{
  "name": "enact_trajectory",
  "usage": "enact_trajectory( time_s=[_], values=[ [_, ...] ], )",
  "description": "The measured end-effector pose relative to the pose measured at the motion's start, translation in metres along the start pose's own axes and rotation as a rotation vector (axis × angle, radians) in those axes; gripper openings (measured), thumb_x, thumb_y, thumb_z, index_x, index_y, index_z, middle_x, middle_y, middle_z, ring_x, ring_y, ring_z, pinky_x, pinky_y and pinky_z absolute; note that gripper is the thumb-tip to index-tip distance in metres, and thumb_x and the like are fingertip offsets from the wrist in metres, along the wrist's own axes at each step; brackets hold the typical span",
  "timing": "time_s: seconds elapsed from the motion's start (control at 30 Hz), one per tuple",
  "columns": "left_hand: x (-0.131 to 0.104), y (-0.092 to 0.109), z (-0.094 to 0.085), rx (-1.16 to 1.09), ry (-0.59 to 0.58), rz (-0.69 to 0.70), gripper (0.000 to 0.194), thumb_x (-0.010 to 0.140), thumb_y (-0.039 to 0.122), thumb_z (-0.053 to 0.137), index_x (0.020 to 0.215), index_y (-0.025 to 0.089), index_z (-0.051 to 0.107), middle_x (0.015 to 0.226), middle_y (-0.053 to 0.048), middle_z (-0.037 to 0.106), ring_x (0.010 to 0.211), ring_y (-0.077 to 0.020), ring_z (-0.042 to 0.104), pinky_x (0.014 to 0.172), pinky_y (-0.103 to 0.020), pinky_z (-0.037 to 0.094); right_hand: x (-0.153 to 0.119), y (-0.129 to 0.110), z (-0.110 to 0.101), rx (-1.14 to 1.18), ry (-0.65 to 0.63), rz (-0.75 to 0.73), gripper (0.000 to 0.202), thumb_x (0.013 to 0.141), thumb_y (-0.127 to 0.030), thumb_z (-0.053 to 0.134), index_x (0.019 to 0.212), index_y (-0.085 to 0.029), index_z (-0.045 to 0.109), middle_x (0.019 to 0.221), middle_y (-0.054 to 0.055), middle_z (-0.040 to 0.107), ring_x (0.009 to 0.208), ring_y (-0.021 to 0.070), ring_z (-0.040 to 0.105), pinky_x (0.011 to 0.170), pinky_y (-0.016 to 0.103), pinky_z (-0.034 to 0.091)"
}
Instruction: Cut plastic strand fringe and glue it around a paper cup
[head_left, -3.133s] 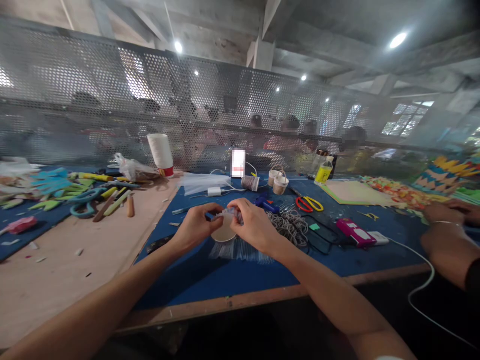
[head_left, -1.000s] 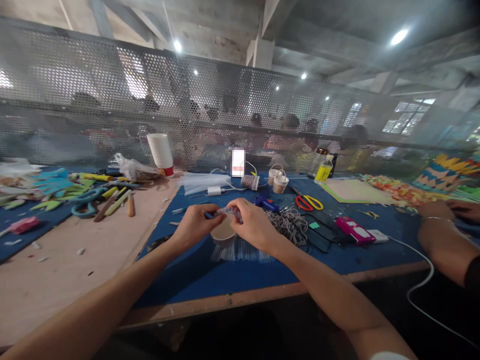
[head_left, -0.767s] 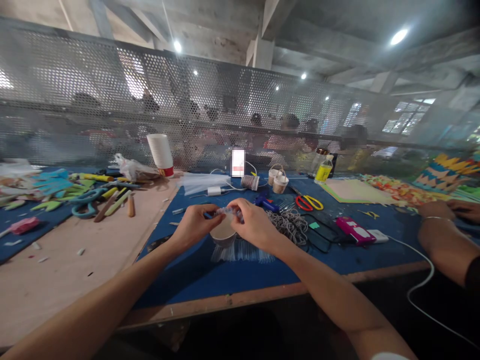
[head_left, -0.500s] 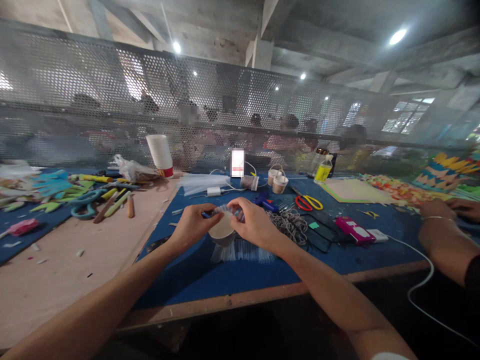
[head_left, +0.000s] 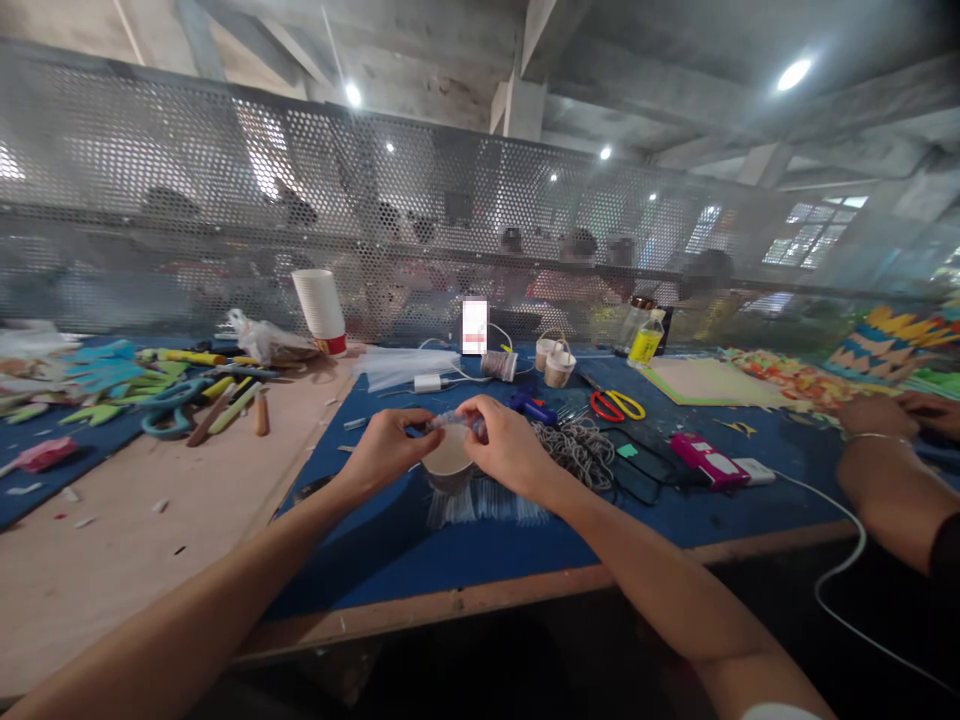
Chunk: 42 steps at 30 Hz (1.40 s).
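Between my two hands, over the far rim of a paper cup [head_left: 448, 462], is a small translucent bluish piece [head_left: 452, 419]. My left hand [head_left: 391, 443] pinches its left end, and my right hand [head_left: 504, 440] grips its right end with thumb and fingers. The fingertips partly cover it, so its full shape is hidden. Below and beside the cup, clear thin strips [head_left: 491, 503] lie fanned on the blue mat [head_left: 375, 560]. A coil of grey cord [head_left: 581, 455] rests just right of my right hand.
Blue glue gun [head_left: 532, 407], red-yellow scissors [head_left: 616, 405], a spool [head_left: 499, 366] and small cups [head_left: 559, 367] lie behind. Stacked cups [head_left: 320, 310] and tools [head_left: 225, 405] are left. At right are a magenta device [head_left: 709, 461], white cable [head_left: 862, 530] and another person's arm [head_left: 892, 480].
The cup has shifted slightly right and its opening shows a little more. The bluish piece has turned slightly between my fingers; both hands keep their hold.
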<state>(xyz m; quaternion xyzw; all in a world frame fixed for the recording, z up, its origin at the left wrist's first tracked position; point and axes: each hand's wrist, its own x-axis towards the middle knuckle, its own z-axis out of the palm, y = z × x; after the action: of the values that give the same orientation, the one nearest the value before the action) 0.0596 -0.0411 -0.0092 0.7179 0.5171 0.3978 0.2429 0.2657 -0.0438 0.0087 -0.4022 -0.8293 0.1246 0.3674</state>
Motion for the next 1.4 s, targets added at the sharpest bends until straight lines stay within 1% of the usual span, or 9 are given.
enact_trajectory(
  time_s=[0.07,0.23,0.43,0.67,0.8,1.07,1.17,1.3,1.4],
  values=[
    [-0.001,0.002,0.0,-0.01,0.001,-0.012,0.024,0.08,0.036,0.063,0.081,0.016,0.075,0.071,-0.001,0.068,0.067,-0.0174,0.06,0.057,-0.023,0.043,0.0,0.0,0.0,0.002,0.004,-0.003,0.031,0.079,-0.011,0.055,0.108,-0.02,0.061,0.104,0.006,0.069,0.079,0.0165,0.064,0.076,0.03,0.05],
    [-0.001,0.008,-0.003,-0.154,-0.083,-0.022,0.026,0.077,0.034,0.063,0.089,0.015,0.077,0.078,-0.002,0.071,0.071,-0.0187,0.063,0.063,-0.025,0.048,0.001,0.0,-0.004,0.004,0.02,-0.008,0.03,0.079,-0.01,0.054,0.107,-0.018,0.061,0.101,0.005,0.069,0.079,0.0159,0.063,0.077,0.029,0.05],
    [0.001,0.002,0.001,-0.136,0.006,-0.036,0.025,0.073,0.03,0.063,0.087,0.015,0.077,0.074,-0.002,0.07,0.066,-0.0188,0.062,0.06,-0.027,0.047,0.0,-0.002,-0.005,-0.01,0.029,-0.005,0.03,0.079,-0.01,0.054,0.107,-0.02,0.06,0.101,0.004,0.068,0.08,0.016,0.063,0.078,0.029,0.049],
    [-0.003,0.013,0.0,-0.186,-0.035,-0.003,0.026,0.078,0.036,0.065,0.09,0.014,0.075,0.078,-0.003,0.07,0.072,-0.0187,0.063,0.063,-0.026,0.046,0.0,-0.002,-0.006,-0.013,0.023,-0.026,0.032,0.079,-0.01,0.053,0.109,-0.019,0.059,0.105,0.006,0.067,0.085,0.0171,0.063,0.081,0.03,0.049],
    [-0.004,0.013,0.001,-0.114,0.033,0.031,0.024,0.081,0.036,0.062,0.079,0.014,0.072,0.072,-0.001,0.067,0.068,-0.0172,0.06,0.058,-0.024,0.042,-0.001,-0.002,-0.004,-0.022,0.03,-0.045,0.033,0.079,-0.012,0.052,0.111,-0.019,0.059,0.105,0.006,0.067,0.086,0.0175,0.063,0.081,0.031,0.049],
    [-0.006,0.012,0.003,-0.104,0.148,-0.009,0.024,0.08,0.035,0.063,0.083,0.014,0.075,0.075,-0.003,0.071,0.069,-0.0185,0.062,0.058,-0.024,0.043,-0.001,-0.003,-0.004,0.011,0.017,-0.048,0.033,0.079,-0.011,0.053,0.111,-0.019,0.058,0.108,0.007,0.066,0.086,0.0168,0.063,0.081,0.03,0.05],
    [-0.005,0.011,0.001,-0.107,0.194,-0.019,0.026,0.079,0.037,0.064,0.085,0.014,0.076,0.076,-0.003,0.071,0.068,-0.0184,0.062,0.057,-0.023,0.044,0.0,-0.004,-0.006,0.056,0.014,-0.025,0.028,0.083,-0.016,0.057,0.111,-0.018,0.058,0.108,0.008,0.067,0.087,0.0172,0.064,0.08,0.031,0.051],
    [-0.003,0.011,-0.005,-0.085,0.262,-0.019,0.029,0.08,0.039,0.063,0.089,0.015,0.076,0.074,-0.002,0.07,0.067,-0.0176,0.061,0.057,-0.023,0.044,0.001,-0.003,-0.011,0.172,-0.025,0.04,0.025,0.091,-0.028,0.059,0.115,-0.02,0.058,0.096,0.005,0.07,0.085,0.018,0.068,0.08,0.032,0.052],
    [-0.001,0.011,-0.01,-0.048,0.312,-0.038,0.03,0.08,0.041,0.064,0.089,0.015,0.076,0.075,-0.001,0.07,0.067,-0.017,0.06,0.06,-0.023,0.044,0.003,0.0,-0.012,0.3,-0.08,0.046,0.027,0.093,-0.029,0.057,0.119,-0.021,0.055,0.088,0.002,0.071,0.086,0.018,0.07,0.083,0.033,0.053]
  ],
)
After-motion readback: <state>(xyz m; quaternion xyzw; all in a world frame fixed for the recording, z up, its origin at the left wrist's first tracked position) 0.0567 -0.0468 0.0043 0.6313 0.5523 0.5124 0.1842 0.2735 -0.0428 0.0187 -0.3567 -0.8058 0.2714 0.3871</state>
